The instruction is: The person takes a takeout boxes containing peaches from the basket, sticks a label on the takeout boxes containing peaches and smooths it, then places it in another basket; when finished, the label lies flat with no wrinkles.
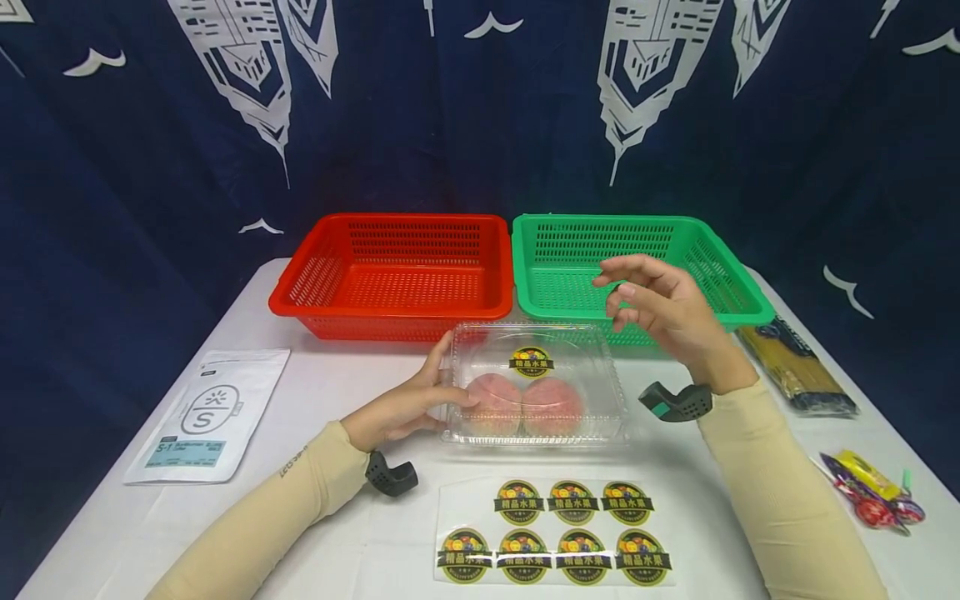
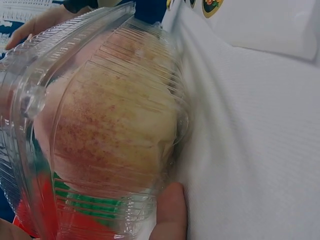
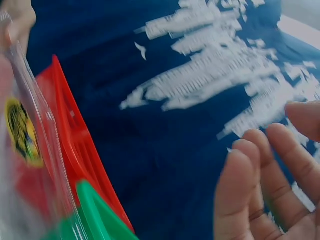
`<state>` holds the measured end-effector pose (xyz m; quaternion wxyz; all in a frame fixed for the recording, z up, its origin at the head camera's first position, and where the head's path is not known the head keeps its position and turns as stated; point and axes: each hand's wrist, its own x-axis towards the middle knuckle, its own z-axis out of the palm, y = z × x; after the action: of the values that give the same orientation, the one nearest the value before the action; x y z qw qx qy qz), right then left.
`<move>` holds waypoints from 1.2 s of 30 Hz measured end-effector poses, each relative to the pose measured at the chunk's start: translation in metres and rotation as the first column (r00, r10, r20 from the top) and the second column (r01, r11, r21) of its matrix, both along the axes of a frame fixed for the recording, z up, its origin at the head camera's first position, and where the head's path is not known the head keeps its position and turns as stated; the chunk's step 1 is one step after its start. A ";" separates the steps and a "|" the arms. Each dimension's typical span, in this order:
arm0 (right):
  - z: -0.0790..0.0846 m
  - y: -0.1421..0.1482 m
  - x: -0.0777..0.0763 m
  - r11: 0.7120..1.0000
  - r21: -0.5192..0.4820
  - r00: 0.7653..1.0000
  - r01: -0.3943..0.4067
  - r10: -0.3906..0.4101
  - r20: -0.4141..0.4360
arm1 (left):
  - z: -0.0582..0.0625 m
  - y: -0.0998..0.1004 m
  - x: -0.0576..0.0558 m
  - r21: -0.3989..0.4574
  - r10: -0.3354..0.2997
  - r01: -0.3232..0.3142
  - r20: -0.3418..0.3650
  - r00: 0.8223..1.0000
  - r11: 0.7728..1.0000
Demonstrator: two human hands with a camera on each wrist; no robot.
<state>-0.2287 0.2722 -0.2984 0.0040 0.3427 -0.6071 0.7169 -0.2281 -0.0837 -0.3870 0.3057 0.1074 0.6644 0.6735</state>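
Note:
A clear plastic clamshell box [image 1: 588,346] with its lid down stands in the middle of the white table. Two pink peaches [image 1: 552,407] show through it, and a round black-and-gold fruit sticker [image 1: 531,362] is on the lid. My left hand [image 1: 405,407] grips the box's left side, thumb on the lid's edge; a fingertip [image 2: 171,212] shows low against the side in the left wrist view. Raised to the right of the box, before the green basket, my right hand [image 1: 667,315] holds nothing, its fingers loosely bent. Nearest me lies a sheet of round stickers [image 1: 465,498].
Behind the box stand a red basket [image 1: 397,314] and a green basket [image 1: 626,221], side by side. A white pouch [image 1: 213,408] lies at left. At right are a packet of dry noodles [image 1: 798,371] and several wrapped sweets [image 1: 873,492]. A dark blue curtain [image 1: 450,125] hangs behind.

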 end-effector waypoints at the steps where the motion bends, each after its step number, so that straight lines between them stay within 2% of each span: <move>1: -0.002 0.004 -0.001 0.999 -0.043 1.000 0.003 -0.004 -0.010 | 0.000 0.000 0.000 0.000 -0.001 0.001 0.001 1.000 1.000; 5: -0.007 0.022 -0.003 0.982 -0.180 0.998 0.059 -0.062 -0.008 | 0.000 0.000 0.000 -0.001 -0.009 0.009 0.000 1.000 1.000; 8: -0.008 0.034 -0.002 0.962 -0.225 0.988 0.155 -0.156 0.014 | 0.000 0.000 0.000 0.002 -0.012 0.012 0.002 1.000 1.000; 11: -0.005 0.044 -0.001 0.937 -0.247 0.969 0.246 -0.246 0.032 | 0.001 -0.001 0.001 0.008 -0.016 0.016 0.009 1.000 1.000; 16: 0.000 0.063 0.003 0.886 -0.251 0.919 0.390 -0.390 0.054 | 0.002 -0.002 0.003 0.028 -0.028 0.027 0.015 1.000 0.999; 22: -0.001 0.097 0.006 0.833 -0.174 0.851 0.525 -0.520 0.075 | 0.004 -0.001 0.004 0.039 -0.022 0.021 0.019 1.000 0.999; 25: -0.003 0.113 0.008 0.797 -0.175 0.815 0.579 -0.573 0.088 | 0.004 -0.001 0.005 0.037 -0.018 0.017 0.016 1.000 0.999; 27: -0.005 0.122 0.009 0.756 -0.177 0.776 0.631 -0.623 0.104 | 0.005 0.000 0.006 0.032 -0.018 0.017 0.011 1.000 0.999; 32: -0.012 0.141 0.012 0.645 -0.130 0.657 0.753 -0.731 0.185 | 0.007 -0.001 0.008 0.021 -0.027 0.027 -0.003 1.000 0.999; 36: -0.022 0.156 0.013 0.610 -0.092 0.611 0.787 -0.748 0.259 | 0.008 0.000 0.009 0.020 -0.035 0.035 -0.007 0.999 0.999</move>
<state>-0.2155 0.4281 -0.3201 0.2864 -0.0260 -0.6188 0.7310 -0.2193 -0.0841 -0.3787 0.3141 0.1242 0.6564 0.6745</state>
